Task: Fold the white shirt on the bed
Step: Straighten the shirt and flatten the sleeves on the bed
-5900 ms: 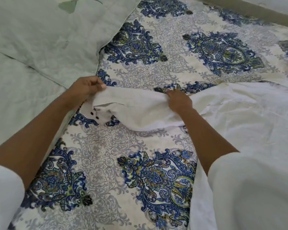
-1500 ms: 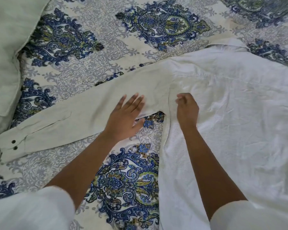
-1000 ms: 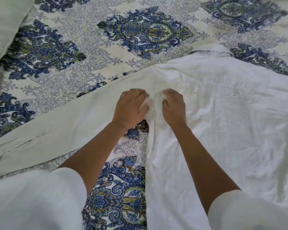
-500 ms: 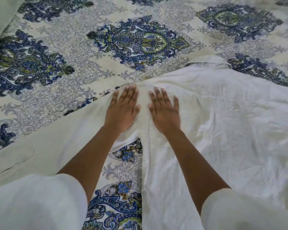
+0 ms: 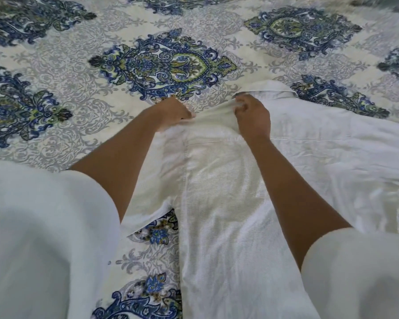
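Observation:
The white shirt (image 5: pixel 228 203) lies spread over the patterned bed, body running toward me and to the right, collar (image 5: pixel 270 92) at the far edge. My left hand (image 5: pixel 171 112) grips the shoulder edge where the sleeve joins. My right hand (image 5: pixel 252 116) pinches the same top edge a little to the right, close to the collar, lifting a ridge of cloth between the two hands. The long sleeve runs down-left under my left arm and is mostly hidden.
The bedspread (image 5: pixel 161 63) with blue and green medallions covers the whole bed around the shirt. My own white sleeves (image 5: pixel 44 238) fill the lower corners and hide the near part of the bed.
Both hands lay flat on the shoulder area half a second ago. They have slid up to the shirt's top edge and curled round it. The view has shifted right.

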A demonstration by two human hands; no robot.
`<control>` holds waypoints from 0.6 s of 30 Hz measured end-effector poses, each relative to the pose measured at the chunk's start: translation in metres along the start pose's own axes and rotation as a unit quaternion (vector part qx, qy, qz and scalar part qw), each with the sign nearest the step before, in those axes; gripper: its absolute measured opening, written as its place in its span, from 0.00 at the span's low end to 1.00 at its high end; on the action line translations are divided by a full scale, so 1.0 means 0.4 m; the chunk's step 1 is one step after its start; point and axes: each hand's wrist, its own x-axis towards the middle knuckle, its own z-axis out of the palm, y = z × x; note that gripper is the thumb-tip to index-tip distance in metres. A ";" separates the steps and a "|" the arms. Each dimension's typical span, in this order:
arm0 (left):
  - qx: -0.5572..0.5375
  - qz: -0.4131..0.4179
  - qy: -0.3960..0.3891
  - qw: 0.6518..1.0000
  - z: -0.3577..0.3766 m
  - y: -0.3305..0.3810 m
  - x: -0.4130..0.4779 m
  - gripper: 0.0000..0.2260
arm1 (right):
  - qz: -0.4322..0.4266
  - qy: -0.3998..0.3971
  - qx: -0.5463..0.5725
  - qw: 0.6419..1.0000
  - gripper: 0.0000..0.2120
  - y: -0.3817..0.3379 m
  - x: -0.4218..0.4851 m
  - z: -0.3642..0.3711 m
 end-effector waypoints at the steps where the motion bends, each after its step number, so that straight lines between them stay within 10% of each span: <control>1: -0.016 0.002 -0.017 1.000 -0.005 0.002 -0.004 0.17 | -0.007 -0.039 -0.013 0.999 0.18 0.002 0.020 0.003; 8: -0.153 -0.006 0.067 0.986 0.057 -0.020 -0.002 0.12 | -0.026 -0.063 -0.033 0.997 0.19 0.016 0.045 0.014; 12: 0.035 0.026 0.281 0.959 0.160 -0.015 -0.082 0.18 | -0.066 -0.009 -0.078 0.995 0.21 -0.045 -0.076 0.049; 18: 0.200 0.039 0.207 0.957 0.275 -0.212 -0.306 0.29 | -0.177 -0.086 -0.244 0.950 0.26 0.024 -0.258 0.156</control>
